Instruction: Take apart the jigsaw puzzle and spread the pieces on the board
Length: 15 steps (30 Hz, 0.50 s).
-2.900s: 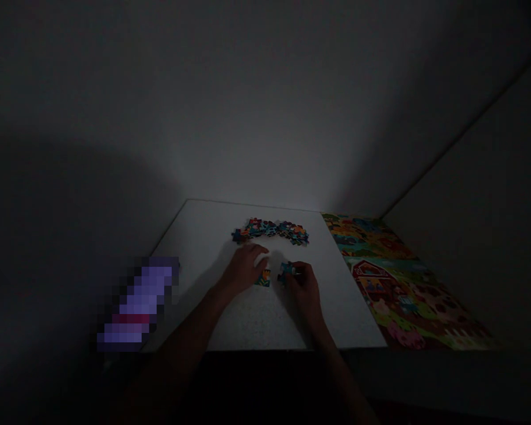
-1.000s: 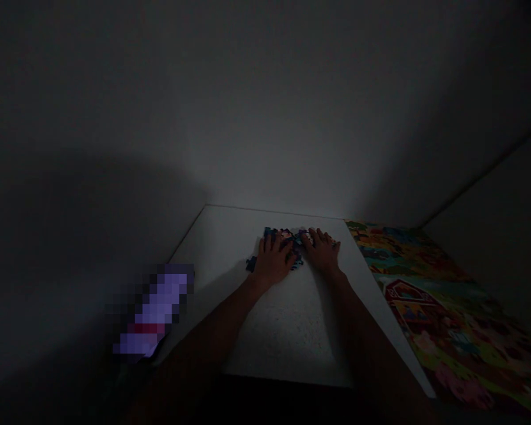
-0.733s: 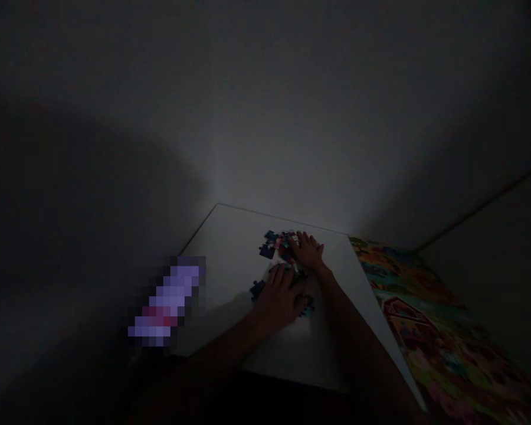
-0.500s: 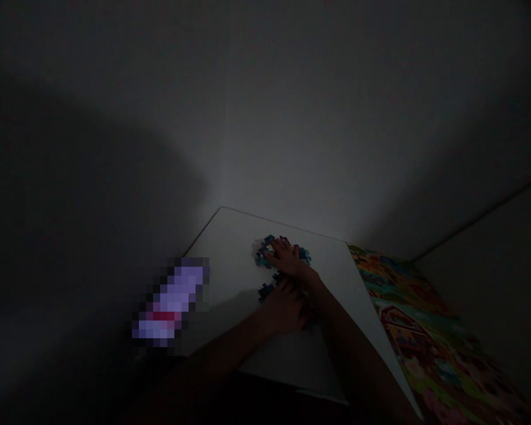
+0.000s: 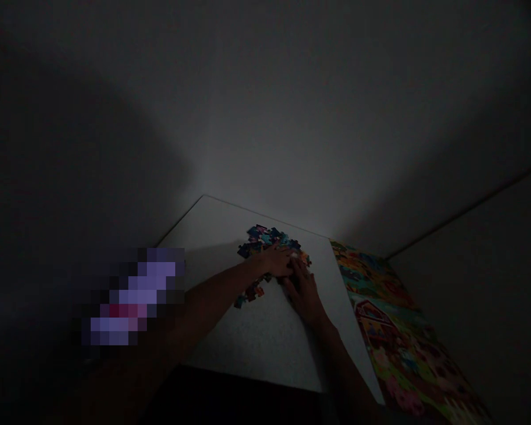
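Darkness covers most of what you see, so start at the far left, where a blurred purple patch (image 5: 133,298) sits well off to the left of your left forearm. Your left hand (image 5: 277,261) reaches across the white board (image 5: 256,330) and lies palm down on the near edge of the loose puzzle pieces (image 5: 265,237), fingers spread flat and gripping nothing that shows. More of the pile fans out just beyond your knuckles, toward the wall. A few stray pieces (image 5: 248,293) lie on the board under your left wrist, just on its near side. Your right hand (image 5: 303,290) rests touching the left one, just behind and to the right of it, fingers stretched forward and flat on the board, their tips at the pile's edge; whether anything is pinched under them you cannot tell. Further right, clear of your right hand, the farm picture (image 5: 389,330) lies along the board's right edge.
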Each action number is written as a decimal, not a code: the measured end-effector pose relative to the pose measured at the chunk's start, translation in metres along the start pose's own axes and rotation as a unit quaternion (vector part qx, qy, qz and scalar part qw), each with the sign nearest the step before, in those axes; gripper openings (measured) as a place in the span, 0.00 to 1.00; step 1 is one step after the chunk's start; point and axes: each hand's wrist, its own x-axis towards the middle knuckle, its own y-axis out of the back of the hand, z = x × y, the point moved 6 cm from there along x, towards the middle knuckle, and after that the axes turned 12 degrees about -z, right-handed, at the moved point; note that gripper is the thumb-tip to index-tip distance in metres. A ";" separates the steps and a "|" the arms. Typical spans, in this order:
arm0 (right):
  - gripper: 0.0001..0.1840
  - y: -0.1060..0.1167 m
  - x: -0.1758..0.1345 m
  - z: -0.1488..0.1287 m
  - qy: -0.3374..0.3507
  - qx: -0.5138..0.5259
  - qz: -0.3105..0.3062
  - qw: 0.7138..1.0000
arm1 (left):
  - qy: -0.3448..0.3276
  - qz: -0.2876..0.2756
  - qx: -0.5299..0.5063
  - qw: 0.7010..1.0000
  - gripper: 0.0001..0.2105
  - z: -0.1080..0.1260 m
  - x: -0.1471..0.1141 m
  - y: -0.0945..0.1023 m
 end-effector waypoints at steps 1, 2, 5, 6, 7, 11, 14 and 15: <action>0.37 0.001 0.002 0.000 0.009 -0.002 0.012 1.000 | 0.004 -0.006 0.005 1.000 0.16 -0.006 -0.004 0.004; 0.36 0.004 0.005 0.000 0.012 -0.002 0.029 0.999 | 0.009 -0.005 0.010 1.000 0.16 -0.012 -0.010 0.009; 0.34 0.018 0.016 0.014 -0.032 -0.004 0.104 0.994 | 0.053 0.032 0.031 0.998 0.18 -0.027 -0.037 0.018; 0.35 0.022 0.019 0.021 -0.059 -0.011 0.123 0.991 | 0.078 0.038 0.038 0.996 0.20 -0.032 -0.048 0.018; 0.36 0.024 0.022 0.029 -0.084 -0.020 0.128 0.988 | 0.096 0.041 0.043 0.994 0.24 -0.034 -0.059 0.015; 0.29 0.023 0.039 0.050 -0.116 -0.046 0.053 0.991 | 0.123 0.062 0.041 0.990 0.39 -0.026 -0.099 -0.009; 0.24 0.021 0.042 0.054 -0.116 -0.039 0.033 0.992 | 0.138 0.105 0.045 0.984 0.39 -0.012 -0.125 -0.025; 0.24 0.020 0.039 0.052 -0.116 -0.041 0.036 0.992 | 0.140 0.116 0.050 0.982 0.39 -0.007 -0.131 -0.029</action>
